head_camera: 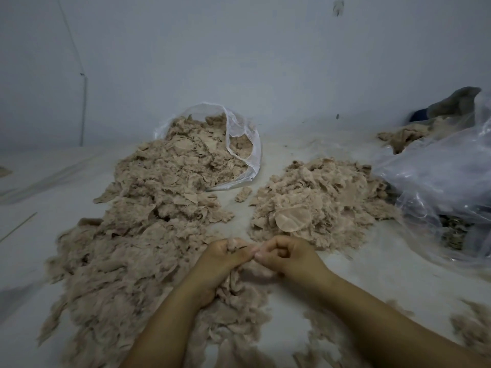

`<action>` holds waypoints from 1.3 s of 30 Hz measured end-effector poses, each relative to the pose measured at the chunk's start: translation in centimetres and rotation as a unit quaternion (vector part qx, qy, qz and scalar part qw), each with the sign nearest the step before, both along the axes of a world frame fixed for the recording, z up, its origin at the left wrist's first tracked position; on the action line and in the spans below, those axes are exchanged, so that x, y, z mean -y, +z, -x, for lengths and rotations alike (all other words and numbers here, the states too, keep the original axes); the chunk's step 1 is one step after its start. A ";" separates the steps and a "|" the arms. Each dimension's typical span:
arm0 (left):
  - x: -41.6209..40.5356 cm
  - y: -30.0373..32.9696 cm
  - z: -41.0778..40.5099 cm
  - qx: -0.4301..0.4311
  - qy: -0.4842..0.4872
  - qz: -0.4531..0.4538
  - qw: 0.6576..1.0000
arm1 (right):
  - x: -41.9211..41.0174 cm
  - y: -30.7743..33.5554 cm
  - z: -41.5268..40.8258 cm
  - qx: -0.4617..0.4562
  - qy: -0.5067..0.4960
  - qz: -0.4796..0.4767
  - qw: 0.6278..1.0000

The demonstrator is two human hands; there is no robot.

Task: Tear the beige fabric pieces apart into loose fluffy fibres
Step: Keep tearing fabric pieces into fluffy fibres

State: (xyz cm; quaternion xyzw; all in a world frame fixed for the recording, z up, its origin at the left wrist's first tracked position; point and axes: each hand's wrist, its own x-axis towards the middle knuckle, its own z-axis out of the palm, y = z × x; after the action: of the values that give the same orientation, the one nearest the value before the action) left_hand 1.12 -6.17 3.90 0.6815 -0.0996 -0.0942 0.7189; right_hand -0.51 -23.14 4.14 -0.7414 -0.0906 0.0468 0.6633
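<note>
Two bare forearms and hands

The left hand (221, 257) and right hand (285, 254) wear no gloves, rings or watch; no sleeve covers the forearms.

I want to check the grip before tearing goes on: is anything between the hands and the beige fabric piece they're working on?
Nothing visible. The left hand and right hand both pinch the beige fabric piece directly, close together above the fluffy fibres.
</note>
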 end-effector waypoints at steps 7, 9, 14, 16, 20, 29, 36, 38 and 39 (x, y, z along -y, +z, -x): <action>0.2 0.0 -0.3 -0.024 0.042 0.042 0.998 | 0.1 -0.9 -0.5 0.017 -0.045 -0.091 0.995; 0.7 -0.2 0.0 -0.003 0.036 0.018 0.999 | -0.4 -1.3 -0.5 0.019 -0.028 -0.095 0.995; 0.8 -0.5 -0.5 0.000 0.131 0.049 0.990 | -0.2 -1.7 -0.2 -0.007 -0.012 -0.078 0.997; 1.0 -0.5 -0.4 -0.014 0.136 0.055 0.989 | 0.3 -1.5 0.1 -0.006 0.017 -0.074 0.997; 0.4 -0.1 -0.8 -0.027 0.205 0.108 0.972 | 1.8 -0.9 0.7 -0.043 0.129 -0.064 0.989; 1.9 -0.1 0.7 0.059 0.010 -0.040 0.997 | 1.1 -1.4 0.0 0.004 0.036 -0.030 0.999; 1.0 0.7 0.3 0.076 0.127 0.026 0.989 | 1.7 -1.1 0.0 -0.022 0.006 -0.071 0.997; 1.5 0.4 0.6 0.106 0.079 -0.016 0.991 | 1.3 -1.2 0.3 -0.031 0.019 -0.057 0.998; 1.9 0.2 0.8 0.114 0.062 -0.026 0.991 | 0.9 -1.2 0.3 -0.033 0.032 -0.052 0.998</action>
State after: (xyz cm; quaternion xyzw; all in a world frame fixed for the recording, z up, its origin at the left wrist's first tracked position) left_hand 0.36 -8.05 4.11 0.7112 -0.1359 0.0268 0.6892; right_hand -0.86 -24.05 2.91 -0.7006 -0.0946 0.0879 0.7018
